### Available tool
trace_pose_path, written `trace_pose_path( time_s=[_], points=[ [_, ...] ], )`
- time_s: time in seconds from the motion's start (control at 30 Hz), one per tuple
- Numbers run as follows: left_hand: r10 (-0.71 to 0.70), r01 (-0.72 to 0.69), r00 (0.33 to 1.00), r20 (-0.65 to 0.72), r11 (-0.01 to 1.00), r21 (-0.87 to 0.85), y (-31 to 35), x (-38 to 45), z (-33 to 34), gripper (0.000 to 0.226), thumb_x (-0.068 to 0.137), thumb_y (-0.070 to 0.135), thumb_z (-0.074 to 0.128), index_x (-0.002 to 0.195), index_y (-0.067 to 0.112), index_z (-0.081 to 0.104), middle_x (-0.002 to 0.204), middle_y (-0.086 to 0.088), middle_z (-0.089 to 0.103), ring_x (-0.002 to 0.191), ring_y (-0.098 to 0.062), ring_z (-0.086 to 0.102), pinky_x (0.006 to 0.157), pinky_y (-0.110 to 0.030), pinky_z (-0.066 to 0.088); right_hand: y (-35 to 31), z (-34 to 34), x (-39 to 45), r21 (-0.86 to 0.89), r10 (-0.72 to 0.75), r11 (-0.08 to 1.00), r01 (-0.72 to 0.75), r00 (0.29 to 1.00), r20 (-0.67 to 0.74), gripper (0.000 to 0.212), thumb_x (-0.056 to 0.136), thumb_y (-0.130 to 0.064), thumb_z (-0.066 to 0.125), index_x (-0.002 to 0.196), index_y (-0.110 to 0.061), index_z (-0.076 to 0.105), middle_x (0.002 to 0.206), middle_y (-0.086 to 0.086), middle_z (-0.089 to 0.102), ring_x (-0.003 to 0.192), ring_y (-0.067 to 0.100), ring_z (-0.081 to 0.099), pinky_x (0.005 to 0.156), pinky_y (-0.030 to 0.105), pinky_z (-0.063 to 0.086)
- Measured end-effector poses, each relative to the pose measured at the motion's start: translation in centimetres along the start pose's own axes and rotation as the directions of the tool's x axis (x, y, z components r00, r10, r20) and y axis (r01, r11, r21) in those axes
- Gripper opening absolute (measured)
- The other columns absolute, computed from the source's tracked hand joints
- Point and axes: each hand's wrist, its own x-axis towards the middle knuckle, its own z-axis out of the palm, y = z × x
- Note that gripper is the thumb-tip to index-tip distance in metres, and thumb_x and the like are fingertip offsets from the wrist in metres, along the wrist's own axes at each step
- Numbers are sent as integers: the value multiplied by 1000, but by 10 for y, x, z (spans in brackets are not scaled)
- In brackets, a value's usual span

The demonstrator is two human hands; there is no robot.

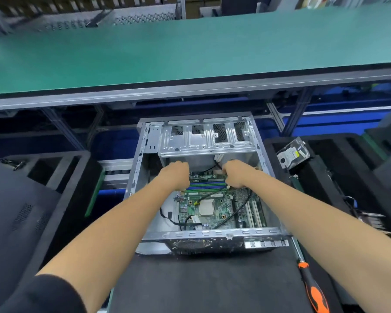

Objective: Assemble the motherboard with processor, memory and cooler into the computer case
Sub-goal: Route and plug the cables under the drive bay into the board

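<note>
**benchrat:** Head view: motherboard [209, 206] already sits in the computer case [203, 233], centre frame. Left hand [175, 175] and right hand [235, 173] are both curled down at the memory slots [207, 185]. Can't tell if they're gripping a stick or just pressing.

**solderjoe:** Main risk imo is uneven pressure, so one end doesn't latch. Those loose black cables [242, 205] over the processor [206, 207] could also get trapped under the cooler. Screwdriver [313, 288] sits lower right on the worktop.
</note>
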Motion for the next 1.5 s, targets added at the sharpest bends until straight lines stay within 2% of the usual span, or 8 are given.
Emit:
trace_pose_path(
  time_s=[0.1, 0.27, 0.6, 0.83, 1.07, 1.17, 1.33, 1.5],
  points=[
    [71, -72, 997, 19, 997, 13, -4, 20, 17, 41, 92, 15, 52, 131, 7, 41, 122, -16, 51, 110, -33, 50, 88, -41, 46, 3, 0, 6, 23, 6, 1000, -7, 1000, 24, 33, 95, -7, 48, 127, -3, 56, 124, 17, 60, 102, 30, 63, 87, 40, 54],
    [164, -162, 983, -86, 986, 34, -8, 40, 30, 21, 94, 31, 54, 110, 19, 61, 111, -2, 65, 104, -24, 56, 95, -37, 37, -5, -1, 22, -67, -52, 996, 51, 998, -27, 18, 92, -4, 54, 100, -6, 70, 95, 11, 67, 86, 28, 63, 76, 36, 56],
    [214, -210, 958, -189, 977, 39, -13, 50, 41, 16, 91, 23, 61, 92, 9, 69, 97, -6, 66, 96, -26, 59, 86, -34, 43, -21, 6, 41, -166, -26, 986, 23, 1000, -18, 38, 88, 4, 53, 58, -14, 38, 56, 1, 32, 52, 21, 33, 54, 30, 37],
    [184, -190, 963, -199, 982, -14, -12, 51, 43, 15, 90, 20, 62, 83, 7, 68, 89, -8, 67, 90, -27, 59, 77, -29, 34, -20, 7, 40, -126, 6, 992, -8, 1000, -17, 37, 89, 1, 54, 59, -13, 39, 57, 1, 36, 52, 21, 36, 55, 31, 40],
    [49, -97, 978, -203, 968, -231, -18, 48, 40, 31, 97, 35, 47, 75, 16, 55, 75, -3, 57, 79, -27, 55, 75, -34, 39, -13, 2, 29, -9, 67, 998, -68, 994, -89, 11, 93, -14, 52, 93, -7, 61, 82, 4, 62, 74, 22, 59, 67, 33, 52],
    [-110, 58, 976, -189, 964, -258, -21, 54, 38, 17, 94, 12, 49, 88, 0, 59, 101, -18, 59, 89, -33, 56, 72, -34, 44, -11, -4, 34, -36, 181, 983, -182, 983, -21, 18, 96, -15, 44, 80, -9, 51, 75, 1, 52, 68, 20, 51, 66, 33, 44],
    [-185, 171, 982, -41, 956, -238, -25, 61, 41, 22, 93, 6, 50, 112, -1, 56, 115, -18, 57, 101, -32, 58, 76, -32, 46, -15, -11, 47, -54, 207, 978, -201, 964, 164, 28, 101, -13, 37, 119, -4, 56, 92, 6, 54, 86, 26, 50, 79, 36, 45],
    [-190, 186, 982, -2, 962, -199, -24, 64, 42, 31, 94, 8, 47, 123, -1, 49, 129, -18, 48, 111, -31, 54, 86, -32, 46, -19, -7, 55, -110, 237, 968, -225, 966, 108, 6, 98, -9, 43, 97, -8, 49, 72, 3, 44, 66, 20, 46, 70, 34, 42]
  ],
)
